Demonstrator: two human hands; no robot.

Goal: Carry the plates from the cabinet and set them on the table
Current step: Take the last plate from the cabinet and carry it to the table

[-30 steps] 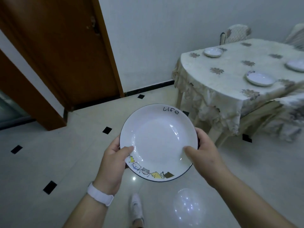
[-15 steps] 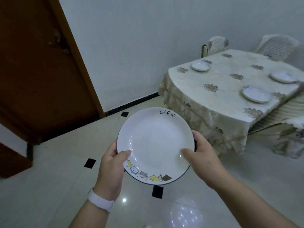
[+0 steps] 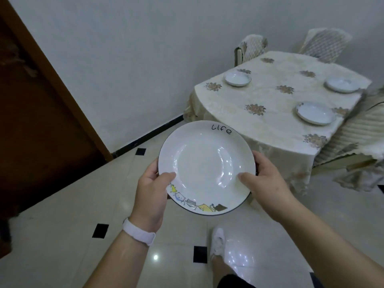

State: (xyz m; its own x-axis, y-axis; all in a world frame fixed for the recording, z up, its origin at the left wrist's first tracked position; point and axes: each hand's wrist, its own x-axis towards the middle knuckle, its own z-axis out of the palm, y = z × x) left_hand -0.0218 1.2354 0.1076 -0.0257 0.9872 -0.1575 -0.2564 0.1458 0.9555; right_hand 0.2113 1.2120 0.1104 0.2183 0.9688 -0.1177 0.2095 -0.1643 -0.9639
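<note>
A white plate (image 3: 204, 163) with the word "life" and small cartoon figures on its rim is held level in front of me. My left hand (image 3: 152, 191) grips its left rim, thumb on top. My right hand (image 3: 262, 183) grips its right rim the same way. The table (image 3: 270, 113), under a cream flowered cloth, stands ahead to the right. Three white plates lie on it: one at the far left (image 3: 237, 78), one at the far right (image 3: 341, 85), one near the right edge (image 3: 315, 112).
Covered chairs stand behind the table (image 3: 252, 48) (image 3: 327, 43) and at its right side (image 3: 357, 142). A brown wooden door (image 3: 39, 125) fills the left. The floor is glossy pale tile with small black squares. My white shoe (image 3: 218, 242) shows below the plate.
The view has swung left and closer to the table, which now sits larger at the right. Both hands keep the same hold on the plate. My foot has stepped into view.
</note>
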